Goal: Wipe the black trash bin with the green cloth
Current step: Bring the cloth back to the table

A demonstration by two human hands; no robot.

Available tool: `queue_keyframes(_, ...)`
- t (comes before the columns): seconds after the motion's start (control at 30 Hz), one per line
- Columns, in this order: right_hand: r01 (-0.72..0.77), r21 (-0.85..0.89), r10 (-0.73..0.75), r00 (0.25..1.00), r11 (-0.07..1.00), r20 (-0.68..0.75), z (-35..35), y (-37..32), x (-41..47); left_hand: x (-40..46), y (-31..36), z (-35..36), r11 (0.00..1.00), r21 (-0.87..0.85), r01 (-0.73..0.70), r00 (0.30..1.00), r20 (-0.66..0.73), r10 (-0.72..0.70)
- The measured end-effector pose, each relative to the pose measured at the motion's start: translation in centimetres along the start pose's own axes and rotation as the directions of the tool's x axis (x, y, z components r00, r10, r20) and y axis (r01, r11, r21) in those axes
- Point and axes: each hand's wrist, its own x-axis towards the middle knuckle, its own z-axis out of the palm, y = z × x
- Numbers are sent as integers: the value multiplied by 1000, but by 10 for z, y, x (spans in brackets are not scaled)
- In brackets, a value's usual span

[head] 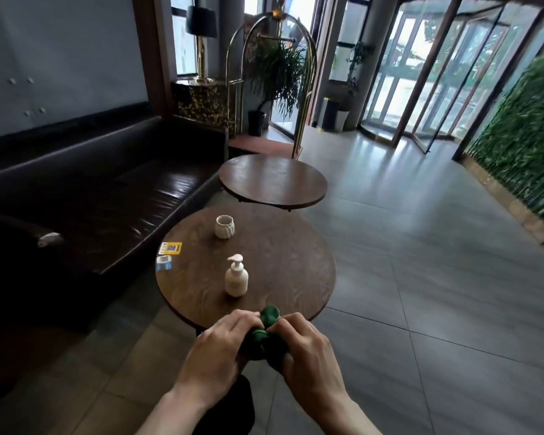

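The green cloth is bunched into a wad between both of my hands, just above the near edge of the round wooden table. My left hand grips its left side and my right hand grips its right side, fingers curled into the fabric. A dark bin-like box stands far off by the glass doors. A black shape lies on the floor under my wrists, mostly hidden; I cannot tell what it is.
On the near table stand a white pump bottle, a white ribbed cup and two cards. A second round table is behind it. A dark leather sofa runs along the left. Grey tiled floor spreads to the right.
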Motion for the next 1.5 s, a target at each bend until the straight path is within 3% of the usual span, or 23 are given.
queue_keyframes(0.33, -95, -44, 98, 993, 994, 69, 51, 63, 48, 59, -58, 50, 998, 22, 54, 991, 123, -56)
queue_keyframes(0.67, -105, -68, 118, 966, 992, 229, 139, 222, 142, 180, -137, 171, 975, 108, 194, 948, 234, -215)
queue_keyframes(0.97, -30, -124, 65, 954, 992, 292, 214, 350, 230, 282, -212, 271, 948, 194, 252, 932, 216, -292)
queue_keyframes(1.17, 37, -146, 20, 930, 989, 368, 278, 392, 219, 267, -260, 328, 909, 290, 300, 881, 281, -381)
queue_keyframes(1.3, -43, -102, 83, 902, 994, 424, 297, 405, 193, 236, -275, 348, 907, 307, 287, 852, 351, -389)
queue_keyframes(1.43, -98, -44, 107, 926, 994, 361, 305, 414, 197, 241, -276, 359, 919, 289, 270, 879, 316, -357)
queue_keyframes(1.5, -109, -35, 114, 910, 993, 398, 309, 420, 202, 247, -276, 367, 923, 272, 271, 889, 298, -349)
